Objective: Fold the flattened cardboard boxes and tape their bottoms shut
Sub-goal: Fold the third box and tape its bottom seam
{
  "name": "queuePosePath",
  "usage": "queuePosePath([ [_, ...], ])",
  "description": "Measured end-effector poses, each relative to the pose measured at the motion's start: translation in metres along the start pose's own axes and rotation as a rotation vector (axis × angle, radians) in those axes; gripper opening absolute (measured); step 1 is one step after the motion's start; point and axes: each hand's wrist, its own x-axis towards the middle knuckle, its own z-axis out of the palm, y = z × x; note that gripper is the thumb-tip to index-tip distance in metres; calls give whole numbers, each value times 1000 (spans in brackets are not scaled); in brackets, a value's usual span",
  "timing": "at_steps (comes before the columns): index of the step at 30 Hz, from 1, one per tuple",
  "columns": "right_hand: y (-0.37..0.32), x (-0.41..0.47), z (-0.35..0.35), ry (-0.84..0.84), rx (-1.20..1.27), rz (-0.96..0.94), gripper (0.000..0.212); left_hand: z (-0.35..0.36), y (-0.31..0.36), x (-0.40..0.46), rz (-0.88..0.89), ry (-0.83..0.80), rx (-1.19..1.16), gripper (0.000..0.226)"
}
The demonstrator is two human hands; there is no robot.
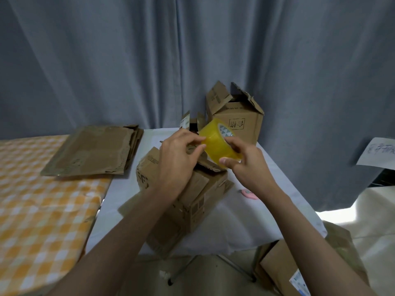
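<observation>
A yellow tape roll (218, 142) is held in the air above a folded cardboard box (192, 195) that lies on the small white table (245, 221). My right hand (245, 161) grips the roll from the right, thumb on its lower face. My left hand (177, 159) pinches at the roll's left edge with thumb and forefinger. A stack of flattened cardboard boxes (94, 150) lies on the checked orange cloth (42, 210) to the left. An assembled box (237, 116) with open flaps stands at the table's back.
A small pink object (248, 193) lies on the white table to the right of the box. More cardboard (299, 270) sits on the floor at lower right. A grey curtain (192, 50) hangs behind. A paper sheet (378, 154) is at the right edge.
</observation>
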Motion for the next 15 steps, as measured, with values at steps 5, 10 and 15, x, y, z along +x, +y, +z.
queuePosePath([
  [5, -4, -3, -2, -13, -3, -12, 52, -5, 4, 1, -7, 10, -20, 11],
  [10, -12, -6, -7, -38, -39, -22, 47, -13, 10, 10, -28, -51, -41, 5],
  [15, -22, -3, -22, 33, -98, 3, 32, -21, 26, 13, -86, -205, -161, 4],
])
